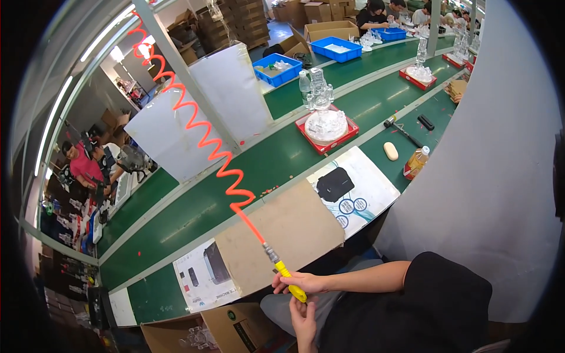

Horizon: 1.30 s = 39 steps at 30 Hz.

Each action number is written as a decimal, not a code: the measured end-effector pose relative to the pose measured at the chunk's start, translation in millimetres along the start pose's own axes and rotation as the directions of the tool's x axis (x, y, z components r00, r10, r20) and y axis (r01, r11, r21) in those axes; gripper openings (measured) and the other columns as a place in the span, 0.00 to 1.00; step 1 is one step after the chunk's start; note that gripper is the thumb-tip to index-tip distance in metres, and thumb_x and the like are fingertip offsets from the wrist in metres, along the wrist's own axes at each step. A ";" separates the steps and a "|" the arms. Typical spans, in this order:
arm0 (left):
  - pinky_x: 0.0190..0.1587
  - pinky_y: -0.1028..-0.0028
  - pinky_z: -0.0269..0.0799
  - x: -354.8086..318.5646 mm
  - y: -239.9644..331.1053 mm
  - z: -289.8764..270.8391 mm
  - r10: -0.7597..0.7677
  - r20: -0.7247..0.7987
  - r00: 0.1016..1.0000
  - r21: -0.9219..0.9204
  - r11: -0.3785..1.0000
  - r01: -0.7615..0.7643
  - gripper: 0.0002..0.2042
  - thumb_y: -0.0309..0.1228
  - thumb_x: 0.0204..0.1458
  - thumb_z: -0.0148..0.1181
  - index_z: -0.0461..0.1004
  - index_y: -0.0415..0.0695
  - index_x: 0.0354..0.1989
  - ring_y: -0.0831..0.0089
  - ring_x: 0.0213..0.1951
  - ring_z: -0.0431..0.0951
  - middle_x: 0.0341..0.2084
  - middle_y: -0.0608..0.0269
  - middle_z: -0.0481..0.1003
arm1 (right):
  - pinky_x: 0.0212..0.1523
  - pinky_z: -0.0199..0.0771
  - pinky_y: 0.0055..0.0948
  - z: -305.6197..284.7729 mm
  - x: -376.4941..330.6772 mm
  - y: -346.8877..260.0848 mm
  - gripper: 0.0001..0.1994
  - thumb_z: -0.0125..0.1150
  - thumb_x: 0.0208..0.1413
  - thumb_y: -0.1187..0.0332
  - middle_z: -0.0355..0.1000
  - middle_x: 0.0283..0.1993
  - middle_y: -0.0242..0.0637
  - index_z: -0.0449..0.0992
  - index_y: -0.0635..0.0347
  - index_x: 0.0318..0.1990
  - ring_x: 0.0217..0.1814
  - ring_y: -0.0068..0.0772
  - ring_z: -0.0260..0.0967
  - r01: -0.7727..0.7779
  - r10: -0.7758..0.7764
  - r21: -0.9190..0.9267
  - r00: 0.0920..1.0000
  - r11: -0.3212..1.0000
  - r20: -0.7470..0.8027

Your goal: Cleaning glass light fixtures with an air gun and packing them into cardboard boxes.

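Note:
A yellow air blow gun hangs at the end of a red coiled hose, joined by a grey metal coupling. My right hand is closed around its yellow body. Below it, the fingers of my left hand close at the gun's lower end; the tip there is mostly hidden. Both hands are over my lap, just off the near edge of the bench. Closest to them on the bench lies a flat brown cardboard sheet.
Along the green conveyor stands a red tray with a clear plastic assembly. A hammer, a cream oval object and a bottle lie or stand at right. An open carton sits below the bench. People work farther off.

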<state>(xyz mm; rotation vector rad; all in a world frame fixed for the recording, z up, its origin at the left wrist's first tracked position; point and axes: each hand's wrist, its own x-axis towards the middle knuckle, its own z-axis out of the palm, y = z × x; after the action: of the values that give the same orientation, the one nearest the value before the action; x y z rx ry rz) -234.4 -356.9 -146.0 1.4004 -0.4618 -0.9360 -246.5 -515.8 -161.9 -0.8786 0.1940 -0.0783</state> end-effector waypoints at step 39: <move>0.40 0.76 0.73 -34.3 -48.7 -88.6 -0.018 -0.445 0.896 0.382 0.900 0.208 0.23 0.20 0.52 0.60 0.60 0.34 0.55 0.76 0.34 0.78 0.35 0.59 0.78 | 0.54 0.67 0.39 -271.4 37.7 -339.8 0.32 0.67 0.49 0.69 0.67 0.56 0.51 0.57 0.59 0.60 0.57 0.52 0.67 -0.170 -0.994 -0.985 0.109 -0.032 0.013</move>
<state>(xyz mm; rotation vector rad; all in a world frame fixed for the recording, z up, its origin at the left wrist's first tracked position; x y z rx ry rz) -200.2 -270.6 -198.5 1.9956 -0.2482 -0.6028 -260.1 -943.1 -73.8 -2.1578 0.9911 -1.6636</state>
